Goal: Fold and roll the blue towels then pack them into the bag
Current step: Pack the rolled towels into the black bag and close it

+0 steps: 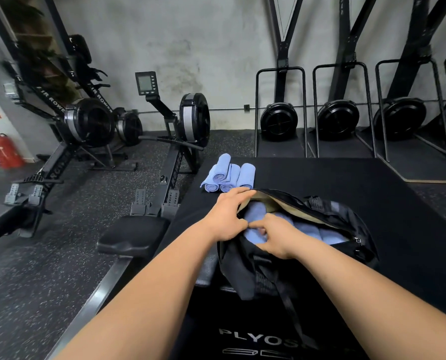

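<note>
A black duffel bag [328, 211] lies open on a black plyo box [372, 183]. Several rolled blue towels [320, 233] lie side by side inside it. My left hand [227, 216] grips the bag's left rim and holds the opening wide. My right hand [273, 236] reaches into the opening, its curled fingers on the leftmost rolled towel [254, 216]; the fingertips are partly hidden. Several more rolled blue towels [227, 176] are stacked on the box just behind the bag's left end.
A rowing machine [164, 162] stands close to the box's left side, its black seat [133, 236] beside my left forearm. More rowers stand further left. Ski-trainer frames [338, 120] line the back wall. Red fire extinguishers [2, 150] stand at the far left.
</note>
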A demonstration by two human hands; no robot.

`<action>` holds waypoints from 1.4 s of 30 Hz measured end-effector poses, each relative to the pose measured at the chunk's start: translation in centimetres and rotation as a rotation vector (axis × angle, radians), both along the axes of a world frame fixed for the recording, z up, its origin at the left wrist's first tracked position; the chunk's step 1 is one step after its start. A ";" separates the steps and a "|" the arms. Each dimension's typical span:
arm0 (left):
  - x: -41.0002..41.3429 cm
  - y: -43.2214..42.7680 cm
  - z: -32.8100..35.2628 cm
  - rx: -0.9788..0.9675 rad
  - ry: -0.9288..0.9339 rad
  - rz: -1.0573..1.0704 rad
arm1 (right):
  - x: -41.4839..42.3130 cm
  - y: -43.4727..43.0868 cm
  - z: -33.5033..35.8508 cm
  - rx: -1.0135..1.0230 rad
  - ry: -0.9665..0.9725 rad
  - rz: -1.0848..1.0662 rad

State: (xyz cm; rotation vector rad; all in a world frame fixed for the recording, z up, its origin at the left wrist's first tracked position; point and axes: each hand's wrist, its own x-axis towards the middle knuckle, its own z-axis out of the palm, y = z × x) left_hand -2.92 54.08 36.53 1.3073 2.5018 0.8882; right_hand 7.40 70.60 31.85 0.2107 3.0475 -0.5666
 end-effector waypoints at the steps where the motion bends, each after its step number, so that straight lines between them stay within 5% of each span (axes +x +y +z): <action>1: -0.2 0.1 0.0 0.006 0.003 -0.005 | 0.2 0.5 0.7 -0.028 0.038 0.012; 7: -1.4 0.4 -0.8 0.098 0.004 -0.001 | 0.3 3.1 5.7 -0.256 0.333 0.018; 11: -1.7 1.3 -1.6 0.153 0.012 -0.001 | -1.4 4.7 7.5 -0.488 0.544 -0.164; 14: -1.9 1.6 -2.7 0.164 0.043 -0.003 | -3.4 6.2 7.3 -0.403 0.616 -0.308; 29: -3.7 2.6 -9.0 0.215 0.173 -0.061 | -12.8 8.6 1.0 -0.277 0.305 -0.307; 42: -3.8 2.5 -12.8 0.350 0.082 0.018 | -19.4 10.7 -3.1 -0.324 0.051 -0.293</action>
